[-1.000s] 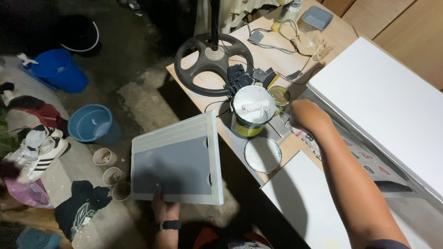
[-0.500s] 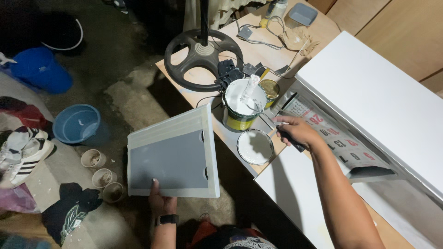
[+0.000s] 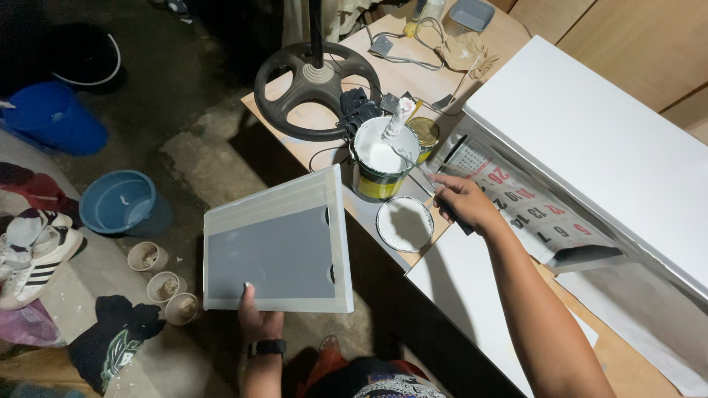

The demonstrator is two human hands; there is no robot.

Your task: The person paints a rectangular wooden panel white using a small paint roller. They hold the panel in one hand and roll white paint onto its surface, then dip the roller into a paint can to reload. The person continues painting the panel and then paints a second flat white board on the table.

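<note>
My left hand (image 3: 258, 317) grips the near edge of a flat panel (image 3: 276, 247) with a grey middle and a white-painted border, held tilted over the floor. My right hand (image 3: 463, 203) is closed on the dark handle of a small paint roller (image 3: 402, 118), whose white head rests in an open can of white paint (image 3: 381, 158) on the table. The can's round lid (image 3: 404, 223), white with paint, lies just left of my right hand.
A black round fan base (image 3: 317, 88) stands on the wooden table (image 3: 413, 74). A calendar sheet (image 3: 531, 206) lies beside a large white board (image 3: 597, 133). On the floor are a blue basin (image 3: 118, 203), small cups (image 3: 166, 287), shoes (image 3: 33, 254) and clothes.
My right hand has drawn back from the paint can towards the calendar sheet and closed on the roller handle. The panel in my left hand has stayed about where it was.
</note>
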